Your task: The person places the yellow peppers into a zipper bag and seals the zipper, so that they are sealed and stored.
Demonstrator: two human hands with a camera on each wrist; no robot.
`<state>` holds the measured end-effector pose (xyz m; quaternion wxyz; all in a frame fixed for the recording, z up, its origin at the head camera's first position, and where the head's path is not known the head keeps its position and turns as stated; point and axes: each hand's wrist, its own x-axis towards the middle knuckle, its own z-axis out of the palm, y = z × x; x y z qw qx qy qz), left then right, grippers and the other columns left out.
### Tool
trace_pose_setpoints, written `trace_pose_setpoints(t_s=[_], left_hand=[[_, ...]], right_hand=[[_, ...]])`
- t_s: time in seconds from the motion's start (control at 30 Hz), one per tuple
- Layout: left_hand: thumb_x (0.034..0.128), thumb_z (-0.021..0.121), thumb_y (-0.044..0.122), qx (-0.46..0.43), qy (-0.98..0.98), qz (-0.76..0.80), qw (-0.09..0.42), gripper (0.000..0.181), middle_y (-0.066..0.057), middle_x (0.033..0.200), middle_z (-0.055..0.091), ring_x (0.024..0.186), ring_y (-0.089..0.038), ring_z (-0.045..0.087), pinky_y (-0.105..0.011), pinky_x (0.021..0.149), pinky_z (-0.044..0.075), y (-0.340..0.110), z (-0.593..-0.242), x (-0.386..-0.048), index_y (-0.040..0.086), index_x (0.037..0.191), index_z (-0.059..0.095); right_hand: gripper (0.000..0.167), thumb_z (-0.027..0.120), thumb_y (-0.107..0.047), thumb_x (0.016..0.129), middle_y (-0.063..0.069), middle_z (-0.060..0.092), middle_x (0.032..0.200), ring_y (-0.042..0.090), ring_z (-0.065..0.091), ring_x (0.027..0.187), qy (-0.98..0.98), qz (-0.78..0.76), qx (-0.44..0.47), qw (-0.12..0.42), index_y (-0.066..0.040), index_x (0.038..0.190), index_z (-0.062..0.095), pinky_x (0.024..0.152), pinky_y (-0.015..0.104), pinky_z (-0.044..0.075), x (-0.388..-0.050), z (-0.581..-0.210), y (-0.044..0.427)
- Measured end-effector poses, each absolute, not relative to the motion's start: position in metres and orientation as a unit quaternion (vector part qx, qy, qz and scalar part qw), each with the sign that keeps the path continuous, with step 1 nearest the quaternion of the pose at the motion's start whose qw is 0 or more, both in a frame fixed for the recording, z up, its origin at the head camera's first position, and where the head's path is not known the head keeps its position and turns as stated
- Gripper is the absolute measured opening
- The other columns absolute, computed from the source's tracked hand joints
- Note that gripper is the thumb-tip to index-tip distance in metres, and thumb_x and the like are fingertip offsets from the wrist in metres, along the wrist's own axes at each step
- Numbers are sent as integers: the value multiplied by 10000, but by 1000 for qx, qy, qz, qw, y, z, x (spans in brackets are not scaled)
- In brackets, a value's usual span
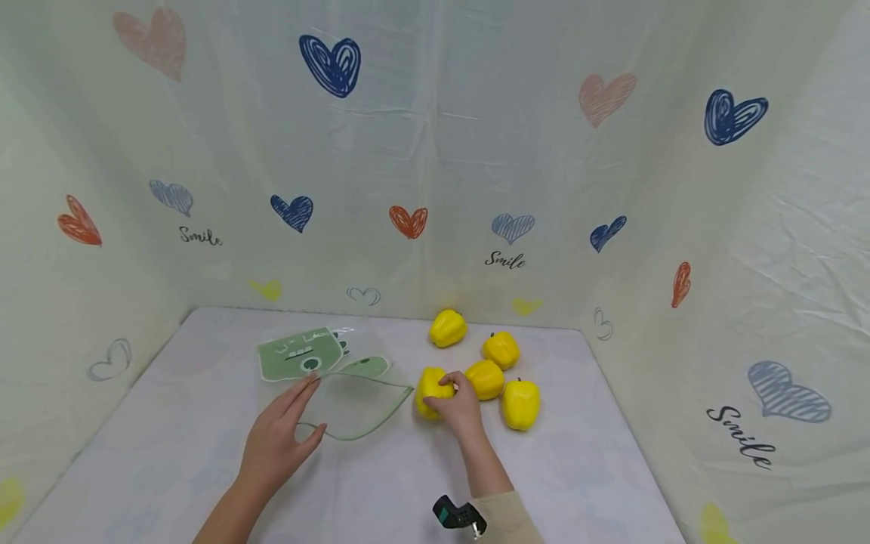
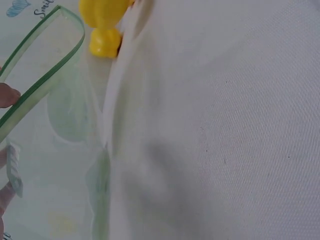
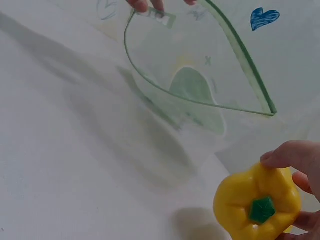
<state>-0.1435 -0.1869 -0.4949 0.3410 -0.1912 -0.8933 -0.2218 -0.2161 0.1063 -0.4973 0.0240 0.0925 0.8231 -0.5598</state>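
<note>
Yellow bell pepper (image 1: 428,382) is clamped in the right hand (image 1: 462,406) — left of that grip, a clear green-rimmed bag (image 1: 370,368) is propped agape by the left hand (image 1: 280,432), digits spread.

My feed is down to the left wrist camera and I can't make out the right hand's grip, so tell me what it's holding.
Observer: In the right wrist view, the right hand grips a yellow bell pepper.
Operator: I only catch some yellow at the top of my picture. Give me the full count.
Observer: Five show in the head view: the held one and four other peppers.
Operator: Now place the held one against the bag for me.
Observer: It is outside the bag, near a corner of the open mouth; the head view shows it just right of that corner.
</note>
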Motion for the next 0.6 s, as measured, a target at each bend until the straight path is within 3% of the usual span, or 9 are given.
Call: trace_pose_setpoints(t_s=[0.27,0.47,0.6], left_hand=[[621,832,125,-184,-899,-209,338,780,-120,1377,531,1171,-296,547,-331,947,424,-190,-496,-144,-28,1330,547],[615,836,115,-179,-903,-208,332,796,-119,1387,522,1173,-301,544,-352,943,437,-190,-498,-144,-31,1339,538],[617,841,115,-178,-903,-207,331,800,-121,1386,518,1171,-306,537,-386,934,436,-188,-497,-143,-34,1341,533]], right_hand=[[391,839,-101,739,140,538,1251,309,524,1056,838,-538,59,66,-92,1039,589,873,439,527,-204,-495,116],[410,850,-115,727,138,543,1233,301,530,1017,842,-530,24,93,-94,1043,588,827,429,532,-195,-490,121],[396,848,-128,736,130,518,1314,326,517,1087,843,-528,4,106,-104,1035,590,882,475,514,-188,-483,123]])
